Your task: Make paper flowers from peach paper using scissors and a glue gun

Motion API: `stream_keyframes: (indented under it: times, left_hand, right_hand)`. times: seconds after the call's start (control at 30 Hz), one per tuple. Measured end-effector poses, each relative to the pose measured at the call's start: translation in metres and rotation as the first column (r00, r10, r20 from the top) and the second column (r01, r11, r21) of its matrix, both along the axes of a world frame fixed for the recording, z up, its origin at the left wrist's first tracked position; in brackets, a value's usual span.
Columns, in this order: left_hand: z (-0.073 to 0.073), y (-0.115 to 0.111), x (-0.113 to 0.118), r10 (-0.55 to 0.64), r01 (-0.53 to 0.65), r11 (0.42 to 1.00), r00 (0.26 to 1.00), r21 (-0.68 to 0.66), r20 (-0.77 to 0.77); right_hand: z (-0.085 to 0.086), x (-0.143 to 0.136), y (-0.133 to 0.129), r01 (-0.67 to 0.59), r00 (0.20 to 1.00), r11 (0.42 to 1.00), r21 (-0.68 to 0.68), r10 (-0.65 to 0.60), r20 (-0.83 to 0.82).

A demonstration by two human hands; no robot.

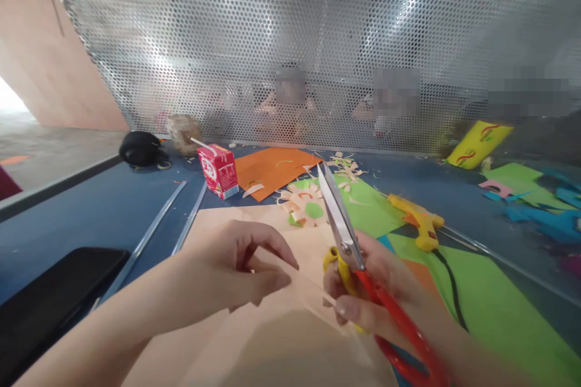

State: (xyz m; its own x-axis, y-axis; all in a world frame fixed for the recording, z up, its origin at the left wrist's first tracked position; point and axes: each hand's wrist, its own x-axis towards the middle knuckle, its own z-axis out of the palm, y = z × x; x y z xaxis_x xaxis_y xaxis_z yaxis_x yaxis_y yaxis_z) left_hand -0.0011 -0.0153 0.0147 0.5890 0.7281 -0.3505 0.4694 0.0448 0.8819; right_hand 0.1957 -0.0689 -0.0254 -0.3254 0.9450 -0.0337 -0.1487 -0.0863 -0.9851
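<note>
Glossy metal scissor blades (336, 208), matt paper (218, 344)

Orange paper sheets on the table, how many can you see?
2. One orange sheet lies behind the paper flower, beside the pink drink carton. Another orange piece shows partly beside the right hand. More may be hidden underneath.

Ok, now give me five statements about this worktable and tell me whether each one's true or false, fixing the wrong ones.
1. The right hand holds the scissors. True.
2. The blades point back at the person. False: they point away from the person.
3. A straw sticks out of the drink carton. True.
4. The paper flower's centre is blue. False: the paper flower has a green centre.
5. The glue gun is left of the drink carton. False: the glue gun lies to its right.
</note>
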Motion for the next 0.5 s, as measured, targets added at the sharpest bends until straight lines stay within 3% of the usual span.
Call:
stream_keyframes:
  times: [0.23, 0.4, 0.5]
  left_hand:
    - [0.0016, -0.001, -0.0005, -0.008, 0.008, 0.999, 1.0, -0.032, 0.003]
    - [0.0039, -0.0024, -0.0014, 0.015, -0.015, 1.0, 1.0, -0.013, 0.018]
    - [0.0043, -0.0023, -0.0013, 0.011, -0.009, 0.999, 0.999, -0.039, 0.034]
  right_hand:
    - [-0.0043, -0.001, -0.0008, 0.062, 0.992, 0.998, -0.03, -0.058, 0.111]
    - [-0.0057, -0.0009, -0.0028, 0.056, 0.998, 0.998, -0.024, -0.055, 0.041]
    - [-0.0039, -0.002, -0.0047, 0.121, 0.989, 0.993, -0.002, -0.12, 0.081]
